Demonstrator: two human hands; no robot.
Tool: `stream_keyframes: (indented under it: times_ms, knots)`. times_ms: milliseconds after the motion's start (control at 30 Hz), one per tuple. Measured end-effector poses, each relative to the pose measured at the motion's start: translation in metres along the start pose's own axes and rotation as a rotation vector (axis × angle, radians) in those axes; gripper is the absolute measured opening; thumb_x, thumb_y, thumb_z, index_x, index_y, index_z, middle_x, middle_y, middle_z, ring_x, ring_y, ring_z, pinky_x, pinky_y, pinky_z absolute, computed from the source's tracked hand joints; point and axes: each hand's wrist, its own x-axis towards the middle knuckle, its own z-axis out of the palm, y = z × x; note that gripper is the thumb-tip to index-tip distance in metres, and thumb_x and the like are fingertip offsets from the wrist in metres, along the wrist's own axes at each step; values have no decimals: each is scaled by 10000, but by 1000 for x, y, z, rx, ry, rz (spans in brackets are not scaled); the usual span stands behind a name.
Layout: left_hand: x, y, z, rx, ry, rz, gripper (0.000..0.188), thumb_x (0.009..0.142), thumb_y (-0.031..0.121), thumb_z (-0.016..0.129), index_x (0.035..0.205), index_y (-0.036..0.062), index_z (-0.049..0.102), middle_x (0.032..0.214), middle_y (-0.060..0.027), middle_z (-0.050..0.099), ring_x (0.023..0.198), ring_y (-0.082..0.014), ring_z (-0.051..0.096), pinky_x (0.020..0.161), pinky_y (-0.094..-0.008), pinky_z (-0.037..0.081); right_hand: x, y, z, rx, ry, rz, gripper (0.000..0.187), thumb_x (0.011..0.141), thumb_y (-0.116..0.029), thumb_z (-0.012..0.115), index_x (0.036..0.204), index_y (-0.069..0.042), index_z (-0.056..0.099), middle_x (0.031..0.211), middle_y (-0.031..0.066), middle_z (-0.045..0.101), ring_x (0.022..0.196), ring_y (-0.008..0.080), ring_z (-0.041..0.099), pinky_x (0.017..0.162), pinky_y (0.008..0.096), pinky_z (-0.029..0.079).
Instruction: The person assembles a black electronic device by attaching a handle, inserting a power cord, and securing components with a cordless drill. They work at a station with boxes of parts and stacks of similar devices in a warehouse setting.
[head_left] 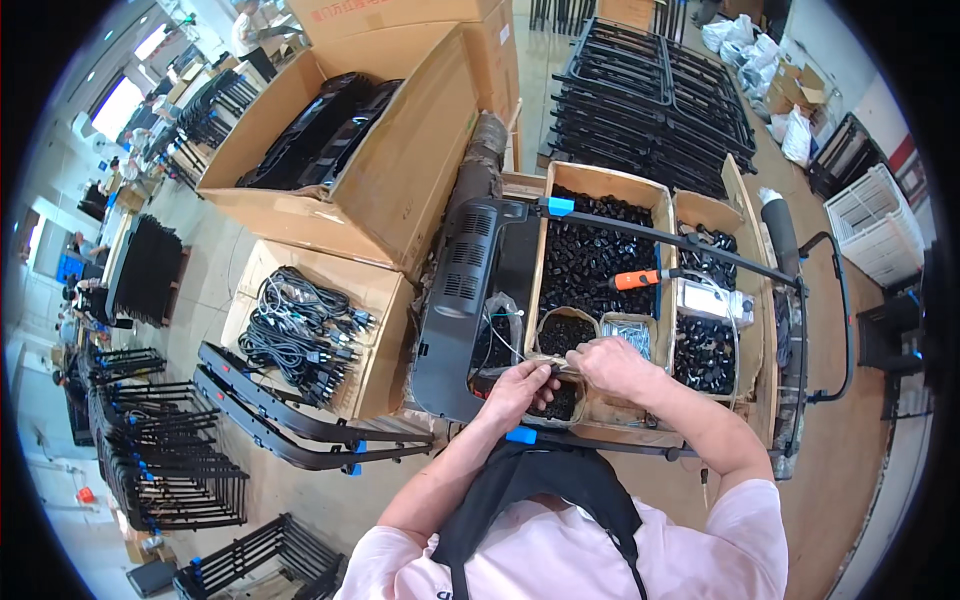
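My left hand [520, 392] is closed, thumb and fingers pinched together above a small box of dark parts [560, 405]. Beside it, my right hand [615, 366] is also closed, fingertips meeting the left hand's. A thin white wire [507, 341] runs from the black vented housing [466, 262] to the fingertips of my right hand. Whatever small piece sits between the two hands is too small to make out. The housing belongs to a black tubular frame [690, 243] lying across the parts bins. Beneath its bar rests an orange power screwdriver [637, 280].
Wooden bins hold black fittings [600, 240] and silver screws [627, 333]. A white box [708, 300] stands right of the screwdriver. To the left, a carton holds coiled black cables [305, 335]; a larger carton [400, 190] rises behind. Black frames [650, 100] are stacked beyond.
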Motion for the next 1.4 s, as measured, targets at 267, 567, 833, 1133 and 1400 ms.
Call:
stream_keyframes:
  times_ms: [267,567,833,1133,1400]
  knots:
    - [-4,5,-16,-23,-31,-53,269,1140,225,567,1300,28,658,978,-42,724,757,-104,660,660,-267,574,17,-12,2,-26,46,-74,142,919,-107,623,1012,-35,702,912,160,745,900,344,766,823,461,619]
    - [-10,5,-35,-328,-15,-49,260,1149,229,538,1255,30,669,1097,-103,767,827,-158,724,727,-295,617,43,-32,11,394,237,167,195,1018,-129,535,1116,-39,678,1029,191,726,978,388,729,865,483,583]
    - [-25,10,-49,-400,62,2,255,1157,241,518,1199,42,671,1020,-77,734,812,-162,722,743,-301,621,69,-65,15,219,382,62,325,892,-261,793,1151,-78,720,942,127,697,876,328,699,766,457,539]
    - [-59,20,-71,-355,193,93,266,1157,261,523,1256,42,637,1014,-47,692,817,-132,693,736,-284,592,111,-86,43,182,453,-76,258,861,-214,814,1080,-86,764,858,87,689,756,294,680,696,413,536]
    - [-136,8,-120,-138,229,171,325,1145,196,528,1399,-3,561,1262,-84,617,973,-128,622,826,-275,551,195,-129,64,283,555,-86,238,884,-207,806,1066,-61,758,923,104,734,837,315,719,753,419,564]
